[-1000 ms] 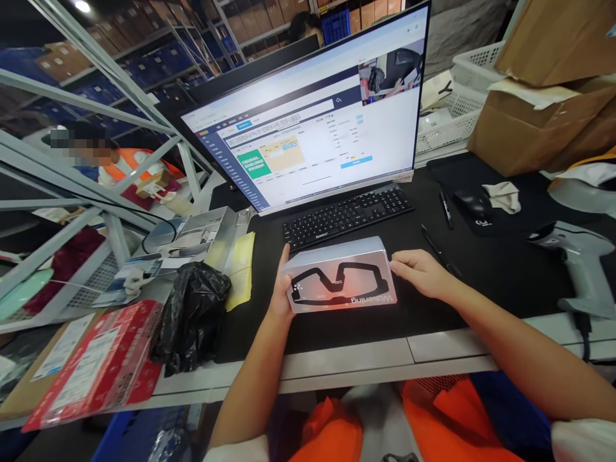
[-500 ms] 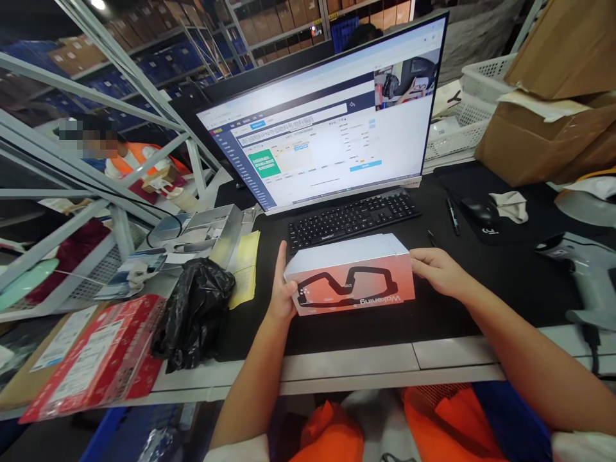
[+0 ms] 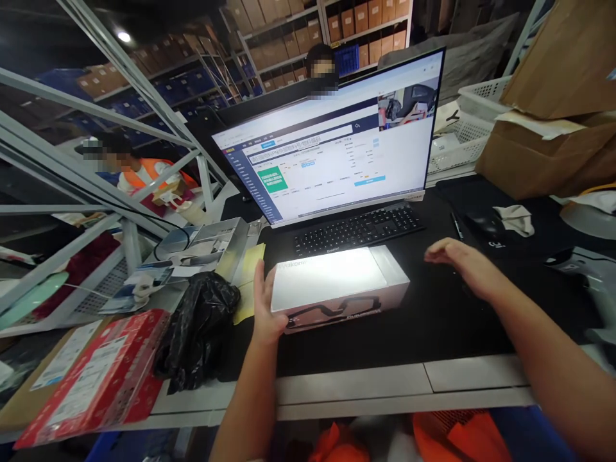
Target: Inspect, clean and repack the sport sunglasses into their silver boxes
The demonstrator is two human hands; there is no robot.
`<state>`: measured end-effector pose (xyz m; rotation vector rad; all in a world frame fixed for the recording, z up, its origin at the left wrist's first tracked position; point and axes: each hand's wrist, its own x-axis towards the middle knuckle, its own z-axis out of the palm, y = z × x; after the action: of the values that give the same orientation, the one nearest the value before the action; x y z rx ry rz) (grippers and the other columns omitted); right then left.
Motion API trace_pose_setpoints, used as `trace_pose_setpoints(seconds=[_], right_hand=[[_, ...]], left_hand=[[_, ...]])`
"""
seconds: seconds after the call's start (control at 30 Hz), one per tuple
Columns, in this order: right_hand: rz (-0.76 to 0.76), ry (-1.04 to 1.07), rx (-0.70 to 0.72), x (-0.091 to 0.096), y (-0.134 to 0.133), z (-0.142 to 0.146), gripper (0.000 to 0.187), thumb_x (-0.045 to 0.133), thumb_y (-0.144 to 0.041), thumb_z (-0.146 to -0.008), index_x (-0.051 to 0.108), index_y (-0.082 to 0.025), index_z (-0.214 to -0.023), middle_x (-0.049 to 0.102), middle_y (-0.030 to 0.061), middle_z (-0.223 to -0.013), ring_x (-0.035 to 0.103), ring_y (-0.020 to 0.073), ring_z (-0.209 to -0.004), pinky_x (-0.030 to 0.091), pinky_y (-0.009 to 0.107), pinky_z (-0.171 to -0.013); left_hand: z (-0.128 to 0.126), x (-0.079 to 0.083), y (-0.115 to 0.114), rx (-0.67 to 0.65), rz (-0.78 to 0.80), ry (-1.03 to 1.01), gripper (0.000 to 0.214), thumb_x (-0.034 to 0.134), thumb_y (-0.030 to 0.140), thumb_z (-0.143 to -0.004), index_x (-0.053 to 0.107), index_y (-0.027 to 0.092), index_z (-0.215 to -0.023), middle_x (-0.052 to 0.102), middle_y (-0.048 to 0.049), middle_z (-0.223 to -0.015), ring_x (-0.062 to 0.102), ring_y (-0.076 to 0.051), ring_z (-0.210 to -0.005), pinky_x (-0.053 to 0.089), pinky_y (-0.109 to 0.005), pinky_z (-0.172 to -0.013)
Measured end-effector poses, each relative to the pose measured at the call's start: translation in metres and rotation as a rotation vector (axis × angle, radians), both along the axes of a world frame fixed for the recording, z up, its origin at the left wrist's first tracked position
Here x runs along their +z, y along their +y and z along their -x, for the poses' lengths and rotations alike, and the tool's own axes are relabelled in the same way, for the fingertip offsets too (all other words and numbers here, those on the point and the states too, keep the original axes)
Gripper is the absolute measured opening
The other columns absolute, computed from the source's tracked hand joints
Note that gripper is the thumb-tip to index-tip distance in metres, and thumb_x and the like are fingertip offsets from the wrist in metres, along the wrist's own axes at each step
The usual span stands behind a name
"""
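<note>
A box (image 3: pixel 332 282) with a picture of glasses on its front side lies on the black desk mat (image 3: pixel 356 350), its pale top side catching the light. My left hand (image 3: pixel 267 307) grips the box's left end, thumb on the front and fingers behind the end. To the right of the box, my right hand (image 3: pixel 457 262) is off it, above the mat, fingers stretched toward the box with nothing in them. Just behind the box is a black keyboard (image 3: pixel 359 228).
Behind the keyboard stands a lit monitor (image 3: pixel 332 160). Left are a crumpled black plastic bag (image 3: pixel 199 327), a red parcel (image 3: pixel 103 369) and yellow paper (image 3: pixel 249 282). On the right are a mouse (image 3: pixel 484 224), a scanner (image 3: pixel 584 269) and cardboard boxes (image 3: pixel 539 154). Two people are beyond the desk.
My right hand has let go of the box's right end and moved right. The box has tipped so that more of its top side shows; my left hand still holds it.
</note>
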<state>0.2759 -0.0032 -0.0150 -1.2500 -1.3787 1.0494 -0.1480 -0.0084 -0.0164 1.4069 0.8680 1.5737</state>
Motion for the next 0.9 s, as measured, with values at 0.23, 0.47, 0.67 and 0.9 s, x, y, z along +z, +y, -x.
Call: trace_pose_setpoints(seconds=[0.23,0.47,0.67,0.9], right_hand=[[0.456,0.365,0.440,-0.028,-0.005,0.027,0.073,0.060,-0.075,-0.084,0.060,-0.026,-0.139,0.073,0.0117,-0.121,0.071,0.0330,-0.109,0.054,0.051,-0.101],[-0.087,0.159,0.228,-0.018,-0.024,0.041,0.098,0.084,-0.055,-0.073,0.034,-0.029,-0.153,0.052,0.0140,-0.147,0.057,0.0341,-0.131,0.045,0.048,-0.112],[-0.352,-0.151,0.309,-0.021,-0.041,0.052,0.088,0.080,-0.044,-0.080,0.026,-0.034,-0.149,0.030,0.0149,-0.160,0.041,0.0335,-0.147,0.041,0.049,-0.118],[-0.461,-0.685,0.208,0.000,-0.044,0.051,0.112,0.078,-0.030,-0.080,0.003,-0.032,-0.163,0.011,0.0189,-0.170,0.017,0.0420,-0.157,0.023,0.071,-0.121]], left_hand=[[-0.020,0.002,-0.031,-0.240,-0.136,0.288,0.121,0.094,0.051,-0.060,0.027,0.044,-0.160,0.038,-0.0103,-0.164,0.039,-0.037,-0.151,0.035,-0.055,-0.122],[-0.025,-0.004,-0.018,-0.250,0.184,0.095,0.121,0.069,0.085,-0.066,0.010,0.043,-0.163,-0.002,-0.0029,-0.176,0.001,-0.036,-0.162,0.011,-0.057,-0.130],[-0.023,-0.009,0.001,-0.217,0.211,-0.069,0.120,0.087,0.070,-0.060,0.035,0.029,-0.159,0.050,-0.0138,-0.156,0.050,-0.039,-0.143,0.038,-0.050,-0.122],[-0.017,-0.003,-0.010,-0.092,-0.189,0.207,0.129,0.098,0.057,-0.049,0.032,0.037,-0.158,0.053,-0.0113,-0.144,0.056,-0.034,-0.133,0.046,-0.047,-0.112]])
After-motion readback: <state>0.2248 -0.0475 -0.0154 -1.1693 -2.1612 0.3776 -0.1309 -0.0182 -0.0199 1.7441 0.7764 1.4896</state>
